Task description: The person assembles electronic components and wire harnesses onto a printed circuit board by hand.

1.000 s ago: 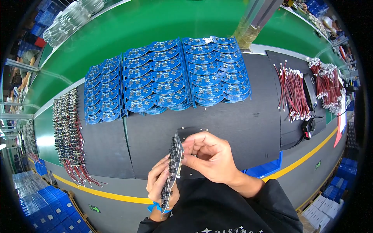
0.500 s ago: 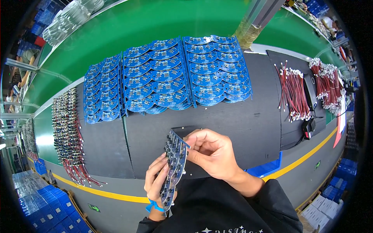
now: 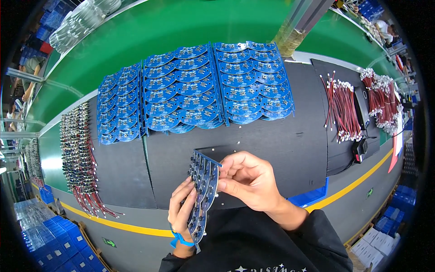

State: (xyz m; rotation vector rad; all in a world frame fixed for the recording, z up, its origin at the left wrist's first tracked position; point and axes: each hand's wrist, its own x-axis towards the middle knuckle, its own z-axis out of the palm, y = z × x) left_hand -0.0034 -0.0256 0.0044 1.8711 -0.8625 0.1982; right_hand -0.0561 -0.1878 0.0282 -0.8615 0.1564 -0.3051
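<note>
A blue circuit board panel (image 3: 206,181) with rows of small black parts is held up on a slant in front of my body. My left hand (image 3: 182,206), with a blue band at the wrist, grips it from the left, fingers closed over its long side. At the panel's upper right edge is my right hand (image 3: 249,179), its thumb and index finger curled in close to the rim. Whatever may lie between those fingertips is hidden or too small to make out. Beyond both hands lie stacks of overlapping blue circuit board panels (image 3: 181,86).
A black mat (image 3: 281,149) covers the bench. Wired boards (image 3: 77,149) line the left; bundles of red wires with white connectors (image 3: 346,109) lie at right, near a black device (image 3: 360,149). A metal post (image 3: 301,22) rises behind. A blue bin (image 3: 310,195) sits below the bench edge.
The held panel has turned, showing more of its face, and its upper end has shifted slightly left. My right hand has moved slightly right. A small pale bit now shows above it.
</note>
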